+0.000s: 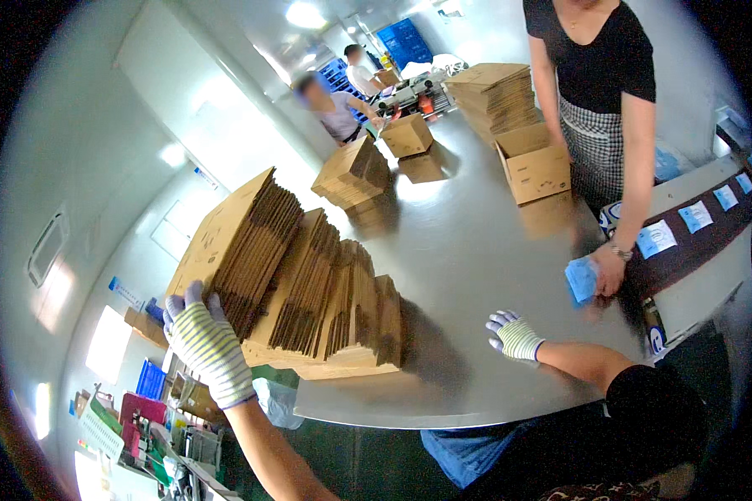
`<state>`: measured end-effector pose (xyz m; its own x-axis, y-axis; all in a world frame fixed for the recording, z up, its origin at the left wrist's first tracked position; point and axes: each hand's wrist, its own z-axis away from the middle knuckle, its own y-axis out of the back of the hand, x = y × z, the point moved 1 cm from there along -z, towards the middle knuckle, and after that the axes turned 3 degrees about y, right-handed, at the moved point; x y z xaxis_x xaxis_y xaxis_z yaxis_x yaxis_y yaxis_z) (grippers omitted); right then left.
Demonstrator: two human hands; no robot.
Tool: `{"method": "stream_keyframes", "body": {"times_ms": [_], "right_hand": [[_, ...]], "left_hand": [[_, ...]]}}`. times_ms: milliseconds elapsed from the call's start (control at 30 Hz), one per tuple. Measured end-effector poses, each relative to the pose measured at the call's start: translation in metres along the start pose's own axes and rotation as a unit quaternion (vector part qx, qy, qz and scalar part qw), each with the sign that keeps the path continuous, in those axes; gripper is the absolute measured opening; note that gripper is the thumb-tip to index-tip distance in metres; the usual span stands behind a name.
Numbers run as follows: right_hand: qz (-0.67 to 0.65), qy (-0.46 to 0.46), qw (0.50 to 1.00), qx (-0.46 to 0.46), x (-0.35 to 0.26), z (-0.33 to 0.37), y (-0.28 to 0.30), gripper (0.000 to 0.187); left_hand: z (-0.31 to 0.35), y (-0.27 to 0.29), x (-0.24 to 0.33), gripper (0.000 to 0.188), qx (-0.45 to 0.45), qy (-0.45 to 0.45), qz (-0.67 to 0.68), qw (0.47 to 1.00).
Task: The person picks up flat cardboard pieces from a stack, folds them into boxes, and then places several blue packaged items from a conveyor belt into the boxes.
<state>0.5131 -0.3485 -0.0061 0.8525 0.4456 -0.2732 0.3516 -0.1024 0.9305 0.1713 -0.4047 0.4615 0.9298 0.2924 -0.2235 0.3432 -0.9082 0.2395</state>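
Note:
My left hand, in a white glove with yellow-green stripes and grey fingertips, grips the near lower corner of a flattened cardboard carton. That carton fronts a tall, leaning stack of flattened cartons at the table's left edge. Part of my grip is hidden behind the cardboard. My right hand, gloved alike, hovers over or rests on the shiny metal table; contact is unclear. Its fingers are apart and hold nothing.
Across the table at right, a person's hand holds blue packets beside a dark conveyor belt carrying several packets. An opened carton stands near them. Carton stacks and two more people are farther back.

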Motion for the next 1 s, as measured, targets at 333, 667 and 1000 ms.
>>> {"method": "stream_keyframes", "body": {"times_ms": [333,667,1000], "right_hand": [[-0.068,-0.026,0.997,-0.039,-0.007,0.001,0.022,0.05],[-0.852,0.078,0.494,0.156,-0.057,-0.019,0.182,0.057],[-0.717,-0.087,0.631,0.283,0.05,0.053,0.176,0.07]], "left_hand": [[0.007,0.037,0.018,0.021,0.0,-0.041,-0.064,0.997],[0.148,0.082,0.165,0.025,0.089,-0.46,0.107,0.877],[0.187,0.027,0.122,0.057,-0.152,-0.061,0.404,0.9]]}}
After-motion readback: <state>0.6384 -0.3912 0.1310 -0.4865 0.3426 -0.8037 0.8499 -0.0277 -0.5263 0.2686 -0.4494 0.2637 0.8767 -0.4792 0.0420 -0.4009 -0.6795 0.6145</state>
